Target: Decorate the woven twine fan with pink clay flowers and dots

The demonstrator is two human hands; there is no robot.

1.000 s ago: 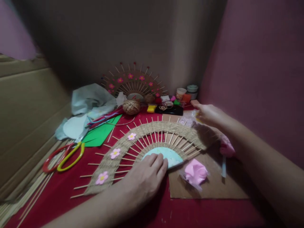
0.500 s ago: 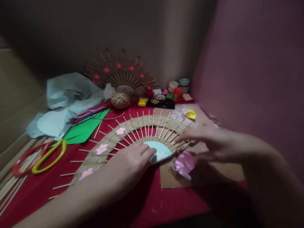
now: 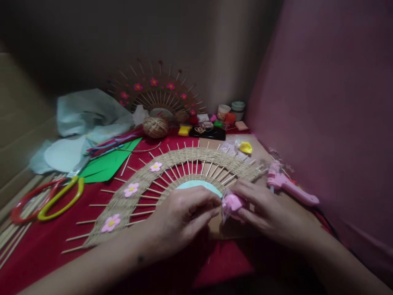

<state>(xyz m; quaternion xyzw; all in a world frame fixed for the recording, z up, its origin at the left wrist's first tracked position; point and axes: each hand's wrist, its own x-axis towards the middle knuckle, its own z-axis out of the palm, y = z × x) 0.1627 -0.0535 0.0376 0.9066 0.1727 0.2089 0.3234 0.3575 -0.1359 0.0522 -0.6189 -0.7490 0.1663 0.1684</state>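
A packet of pink clay [image 3: 233, 203] in clear plastic is held by my right hand [image 3: 260, 207], between thumb and fingers, over the cardboard. My left hand [image 3: 187, 213] has its thumb and fingers curled into a pinch at the packet's left edge. Whether they grip the plastic, I cannot make out. Below the hands lies a woven half-round fan [image 3: 196, 155] of thin sticks, with a light blue half-disc [image 3: 199, 185] at its centre, partly covered by my left hand. Pink flowers with yellow middles, such as this flower [image 3: 131, 189], sit on its left band.
A pink glue gun [image 3: 291, 188] rests at the right on the cardboard [image 3: 221, 231]. Scissors [image 3: 61, 198], green sheet [image 3: 107, 166] and sticks lie left. Behind are a twine ball [image 3: 155, 127], yellow clay [image 3: 245, 147], a cup [image 3: 223, 111] and a finished flowered fan [image 3: 153, 92].
My right hand has closed on the pink clay packet and lifted it slightly left. My left hand has moved off the blue half-disc to the packet's edge. The glue gun is now uncovered.
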